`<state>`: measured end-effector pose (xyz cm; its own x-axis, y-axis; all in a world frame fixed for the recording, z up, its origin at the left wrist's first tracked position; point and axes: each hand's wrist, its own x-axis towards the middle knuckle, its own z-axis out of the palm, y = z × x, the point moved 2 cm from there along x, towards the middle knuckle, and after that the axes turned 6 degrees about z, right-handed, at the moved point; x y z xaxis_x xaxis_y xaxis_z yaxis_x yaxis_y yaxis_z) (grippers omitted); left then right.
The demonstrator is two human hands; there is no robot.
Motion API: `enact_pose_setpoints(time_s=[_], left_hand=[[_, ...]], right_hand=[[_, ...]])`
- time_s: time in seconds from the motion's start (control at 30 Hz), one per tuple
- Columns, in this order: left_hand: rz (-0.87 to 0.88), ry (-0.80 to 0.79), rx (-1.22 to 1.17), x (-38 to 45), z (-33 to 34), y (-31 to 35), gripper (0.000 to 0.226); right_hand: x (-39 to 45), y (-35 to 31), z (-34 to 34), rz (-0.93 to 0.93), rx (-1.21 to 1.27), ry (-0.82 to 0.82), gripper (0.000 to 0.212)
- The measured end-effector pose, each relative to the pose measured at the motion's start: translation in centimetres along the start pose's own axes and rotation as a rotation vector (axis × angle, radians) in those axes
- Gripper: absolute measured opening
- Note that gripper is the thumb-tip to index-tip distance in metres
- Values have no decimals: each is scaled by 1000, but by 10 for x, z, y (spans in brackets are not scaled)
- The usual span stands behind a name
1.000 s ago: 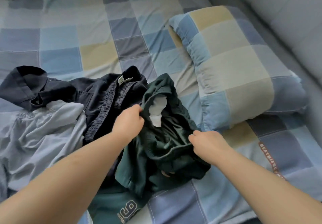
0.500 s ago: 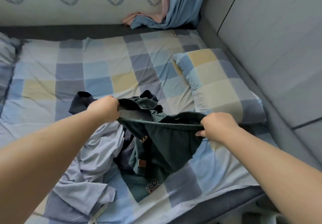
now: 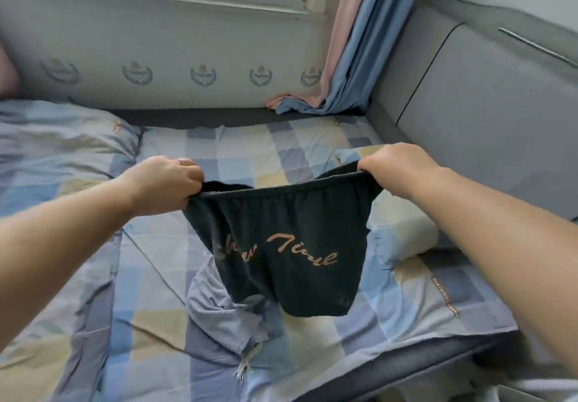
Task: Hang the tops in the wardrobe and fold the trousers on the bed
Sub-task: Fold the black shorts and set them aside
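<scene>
We see two bare forearms coming in from the lower corners, with no sleeve on either one as far up as they show. No watch, bracelet or glove sits at either wrist. The left hand (image 3: 165, 184) carries a thin, pale, metallic-looking ring on one finger, near the upper knuckles; which finger we cannot tell. The right hand (image 3: 398, 173) wears nothing that we can make out. The edges of both arms are blurred, so finer marks do not show.
</scene>
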<state>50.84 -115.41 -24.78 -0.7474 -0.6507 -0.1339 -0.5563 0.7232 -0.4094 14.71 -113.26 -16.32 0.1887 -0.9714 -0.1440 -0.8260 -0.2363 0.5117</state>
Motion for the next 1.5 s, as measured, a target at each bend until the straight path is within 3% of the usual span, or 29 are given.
enact_pose_setpoints(time_s=[0.07,0.17,0.33,0.43,0.57,0.7,0.9,0.97,1.07,1.17,1.27,1.4,1.5], left_hand=[[43,-105,-86,-30,-19,-8,27],[-85,-175,-183,-71,-45,-22,16],[-278,-295,-208,-121,-66,-23,31],[-456,-409,-200,-143,-77,-20,30],[-682,-408,-198,-196,-80,-24,51],[-799,-231,-264,-245,-86,-19,46],[-1028,199,-526,-294,-98,7,18],[-1123,233,-547,-309,-99,11,16],[-1209,101,-408,-330,-98,14,27],[-1175,0,-262,-354,-94,19,44],[-1212,103,-379,-378,-91,20,45],[-1310,421,-659,-403,-77,35,31],[-1280,531,-895,-422,-63,49,25]], right_hand=[[2,-11,-38,-30,-33,-21,28],[2,-25,-77,-97,-89,38,26],[0,-43,-99,-138,-49,-11,16],[1,-57,-105,-121,76,-13,52],[-2,-70,-106,-184,58,174,47],[-6,-80,-114,-276,151,367,28],[-3,-102,-126,-374,210,453,16],[-4,-114,-131,-392,182,444,19],[-13,-130,-137,-415,177,431,17],[-26,-144,-142,-413,200,401,46],[-43,-164,-143,-370,273,445,52],[-72,-191,-140,-297,443,500,40],[-104,-217,-136,-238,507,470,30]])
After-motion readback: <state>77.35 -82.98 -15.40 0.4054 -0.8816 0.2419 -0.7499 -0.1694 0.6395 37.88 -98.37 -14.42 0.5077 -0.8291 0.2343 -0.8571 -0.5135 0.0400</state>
